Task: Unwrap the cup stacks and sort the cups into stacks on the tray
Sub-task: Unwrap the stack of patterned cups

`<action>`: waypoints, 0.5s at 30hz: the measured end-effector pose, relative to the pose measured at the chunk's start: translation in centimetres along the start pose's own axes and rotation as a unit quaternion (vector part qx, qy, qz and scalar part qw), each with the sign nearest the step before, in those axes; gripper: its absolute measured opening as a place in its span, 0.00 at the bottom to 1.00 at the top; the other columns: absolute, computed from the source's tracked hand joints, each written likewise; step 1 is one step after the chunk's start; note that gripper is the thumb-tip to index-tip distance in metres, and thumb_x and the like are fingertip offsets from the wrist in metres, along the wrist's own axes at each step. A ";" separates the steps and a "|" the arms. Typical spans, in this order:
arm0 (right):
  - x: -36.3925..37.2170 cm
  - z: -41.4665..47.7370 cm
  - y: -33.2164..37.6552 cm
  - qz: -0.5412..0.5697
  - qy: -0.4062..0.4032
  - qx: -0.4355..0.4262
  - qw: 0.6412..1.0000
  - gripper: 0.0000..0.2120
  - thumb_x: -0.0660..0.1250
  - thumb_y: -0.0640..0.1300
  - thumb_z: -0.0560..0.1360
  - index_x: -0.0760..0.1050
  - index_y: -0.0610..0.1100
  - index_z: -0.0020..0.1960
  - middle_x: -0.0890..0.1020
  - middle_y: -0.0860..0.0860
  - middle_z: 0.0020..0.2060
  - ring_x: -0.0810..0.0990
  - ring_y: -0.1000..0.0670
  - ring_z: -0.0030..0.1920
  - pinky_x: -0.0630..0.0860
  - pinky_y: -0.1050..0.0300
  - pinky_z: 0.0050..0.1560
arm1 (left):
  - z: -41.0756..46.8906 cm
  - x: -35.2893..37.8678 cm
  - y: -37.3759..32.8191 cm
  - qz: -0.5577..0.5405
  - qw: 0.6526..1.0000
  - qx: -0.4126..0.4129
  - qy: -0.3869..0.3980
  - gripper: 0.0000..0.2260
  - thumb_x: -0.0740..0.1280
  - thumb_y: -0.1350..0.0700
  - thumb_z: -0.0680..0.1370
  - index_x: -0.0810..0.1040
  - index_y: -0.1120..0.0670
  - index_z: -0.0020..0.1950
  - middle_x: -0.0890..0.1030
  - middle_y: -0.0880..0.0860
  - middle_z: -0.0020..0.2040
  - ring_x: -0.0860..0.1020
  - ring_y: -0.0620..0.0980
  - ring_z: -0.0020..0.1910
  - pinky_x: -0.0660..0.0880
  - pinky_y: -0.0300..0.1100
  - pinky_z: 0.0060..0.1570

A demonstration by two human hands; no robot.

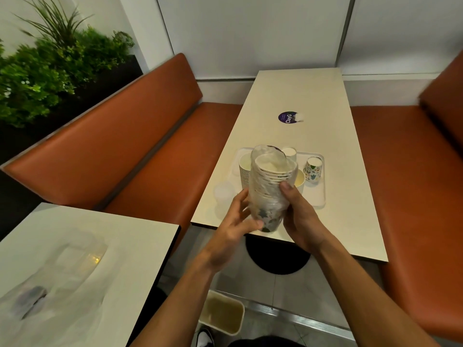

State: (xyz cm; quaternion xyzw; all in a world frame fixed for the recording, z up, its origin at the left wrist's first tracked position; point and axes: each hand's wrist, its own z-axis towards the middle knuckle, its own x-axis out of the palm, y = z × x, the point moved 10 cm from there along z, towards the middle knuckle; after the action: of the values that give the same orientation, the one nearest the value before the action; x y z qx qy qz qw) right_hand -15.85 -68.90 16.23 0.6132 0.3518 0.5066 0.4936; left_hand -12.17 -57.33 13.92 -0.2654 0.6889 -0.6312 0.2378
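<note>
1. Head view looks down along a pale counter (313,96) set between two orange benches (125,146).
2. Both hands hold a wrapped cup stack (270,186) in the air over the counter's near end, just in front of the white tray (322,196). The stack's mouth points up toward the camera. Clear film covers it, with loose film bunched over the top.
3. The left hand (235,224) curls around the stack's lower left side, its fingers against the film near the base.
4. The right hand (303,221) grips the right side, its thumb pressed up along the film.
5. On the tray, a white cup stack (243,171) stands at the left edge, partly hidden behind the held stack. A single white cup (290,154) stands at the far side and a patterned cup (313,170) stands alone near the right rim. A yellowish cup (300,180) shows just beside the right thumb.
6. Left of the tray lies a clear round piece (223,192) — lid or cup, I cannot tell. Farther along the counter is a round dark sticker (287,117).
7. At lower left, a second counter (125,246) carries a clear plastic bag (62,271). A bin (221,313) sits on the floor, and plants (50,71) fill the upper left.
</note>
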 end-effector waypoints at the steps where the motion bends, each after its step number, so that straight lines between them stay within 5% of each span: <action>1: 0.2 -0.2 0.0 -0.013 -0.004 0.003 1.000 0.42 0.71 0.70 0.71 0.66 0.52 0.79 0.77 0.50 0.72 0.74 0.46 0.73 0.65 0.36 0.77 | 0.0 0.2 0.2 0.019 1.000 -0.006 -0.002 0.35 0.73 0.50 0.74 0.62 0.42 0.78 0.74 0.47 0.72 0.74 0.48 0.71 0.74 0.53 0.70; 5: 1.4 -0.5 0.3 -0.070 0.031 0.001 0.997 0.33 0.73 0.66 0.71 0.74 0.53 0.71 0.81 0.51 0.67 0.79 0.48 0.68 0.72 0.36 0.72 | 0.2 0.3 0.0 0.076 0.996 0.003 -0.052 0.33 0.80 0.54 0.72 0.70 0.45 0.73 0.81 0.47 0.64 0.80 0.49 0.63 0.79 0.54 0.63; 10: 0.4 -0.1 3.7 -0.097 0.047 -0.053 0.993 0.55 0.80 0.71 0.58 0.64 0.55 0.78 0.76 0.53 0.72 0.74 0.49 0.73 0.70 0.44 0.74 | -0.3 0.8 1.3 0.106 0.994 -0.030 -0.022 0.33 0.81 0.49 0.70 0.71 0.43 0.72 0.81 0.43 0.63 0.80 0.46 0.61 0.79 0.53 0.63; 15: 1.6 0.0 5.8 -0.196 0.061 -0.117 0.972 0.48 0.82 0.58 0.56 0.71 0.49 0.73 0.80 0.51 0.66 0.78 0.53 0.66 0.74 0.60 0.65 | -0.4 1.5 1.0 0.099 0.995 -0.024 -0.015 0.33 0.81 0.50 0.70 0.72 0.45 0.72 0.81 0.45 0.62 0.80 0.48 0.62 0.79 0.53 0.63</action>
State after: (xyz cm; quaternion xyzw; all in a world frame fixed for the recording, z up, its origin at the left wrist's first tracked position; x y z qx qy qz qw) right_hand -15.86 -68.98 22.29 0.4385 0.4330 0.4741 0.6288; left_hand -13.60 -57.93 12.99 -0.2112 0.7233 -0.5837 0.3026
